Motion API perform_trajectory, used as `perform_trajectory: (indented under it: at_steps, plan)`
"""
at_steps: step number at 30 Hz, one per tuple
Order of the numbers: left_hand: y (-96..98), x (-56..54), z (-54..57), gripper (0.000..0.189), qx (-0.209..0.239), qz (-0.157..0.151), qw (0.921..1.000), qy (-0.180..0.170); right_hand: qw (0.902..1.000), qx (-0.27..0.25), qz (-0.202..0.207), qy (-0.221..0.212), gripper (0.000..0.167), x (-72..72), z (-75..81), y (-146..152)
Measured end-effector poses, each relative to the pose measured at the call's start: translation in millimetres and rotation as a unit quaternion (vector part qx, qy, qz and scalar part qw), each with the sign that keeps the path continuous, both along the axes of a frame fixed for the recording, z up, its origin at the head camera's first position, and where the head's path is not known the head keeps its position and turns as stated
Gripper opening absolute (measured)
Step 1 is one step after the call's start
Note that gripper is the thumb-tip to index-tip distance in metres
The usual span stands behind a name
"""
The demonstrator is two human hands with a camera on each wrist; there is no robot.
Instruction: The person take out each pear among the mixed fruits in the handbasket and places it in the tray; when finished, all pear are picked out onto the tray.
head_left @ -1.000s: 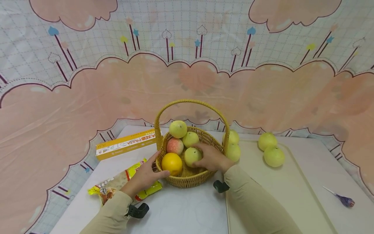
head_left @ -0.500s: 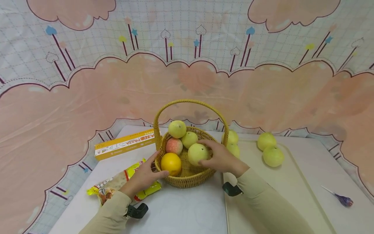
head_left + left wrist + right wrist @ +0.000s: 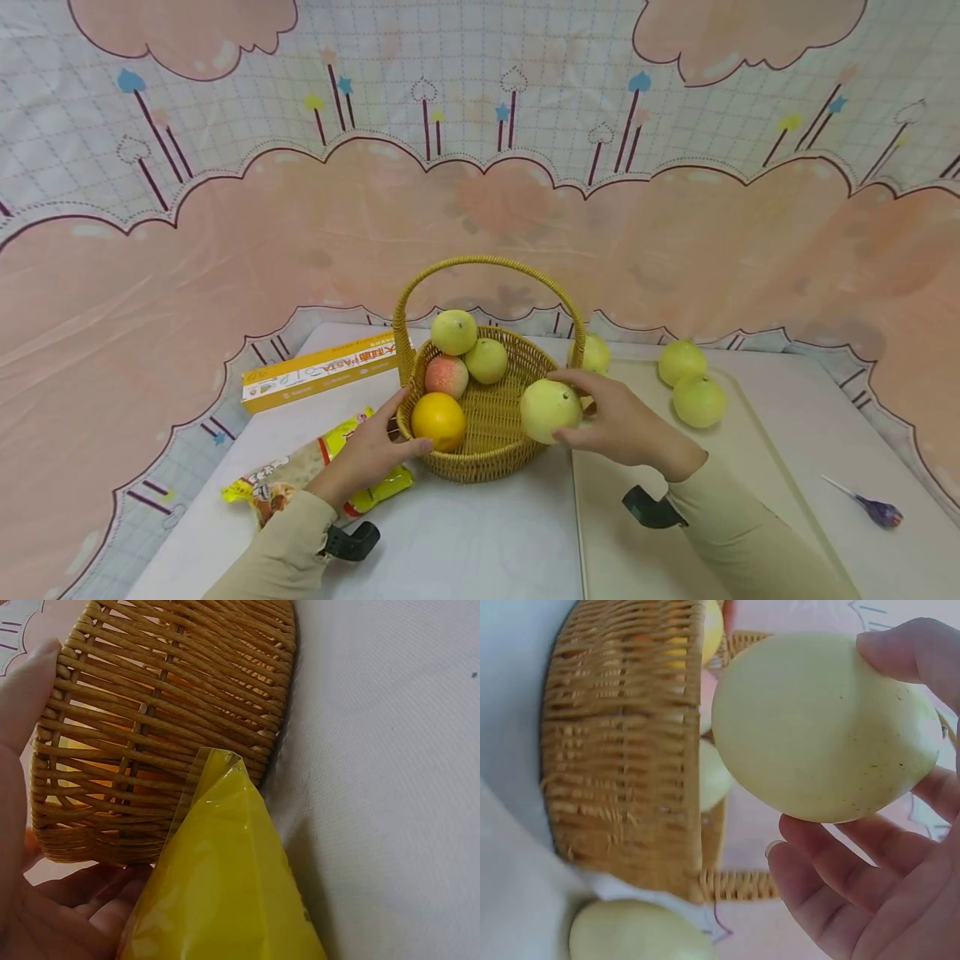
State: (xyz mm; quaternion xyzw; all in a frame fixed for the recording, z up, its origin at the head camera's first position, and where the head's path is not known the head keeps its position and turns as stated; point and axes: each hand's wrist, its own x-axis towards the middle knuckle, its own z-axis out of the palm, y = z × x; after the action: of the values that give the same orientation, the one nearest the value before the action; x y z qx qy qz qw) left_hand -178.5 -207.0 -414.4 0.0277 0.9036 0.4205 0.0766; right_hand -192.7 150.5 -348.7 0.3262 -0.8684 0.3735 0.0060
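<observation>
1. Basket, one, wicker, lower centre of the head view. Likely light and springy; best taken by the rim or handle.
2. My left hand, at the basket's left: thumb and fingers hold its rim.
3. My right hand, right of centre: thumb and fingers parted to the width of the green fruit they grip.
4. Said fruit, one, just right of centre, at the basket's right rim. Probably firm, fairly weighty, smooth enough to slip, easily bruised; grasp around its widest part.
</observation>
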Motion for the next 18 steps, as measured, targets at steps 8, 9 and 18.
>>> perform_trajectory:
  at_steps: [8, 9, 18]
  plan:
    - [1.2, 1.5, 2.4, 0.101, 0.002, -0.001, 1.0, -0.002, 0.9986, 0.026, -0.029, 0.034, 0.062, 14.0, -6.3, 34.1]
    - [1.3, 1.7, 2.6, 0.101, 0.002, -0.001, 1.0, -0.002, 0.9985, 0.025, -0.032, 0.036, 0.062, 15.5, -7.6, 37.8]
    - [0.5, 0.0, 0.2, 0.103, 0.003, -0.001, 1.0, 0.0, 0.9972, 0.032, -0.066, 0.015, 0.063, 18.3, -22.2, 63.3]
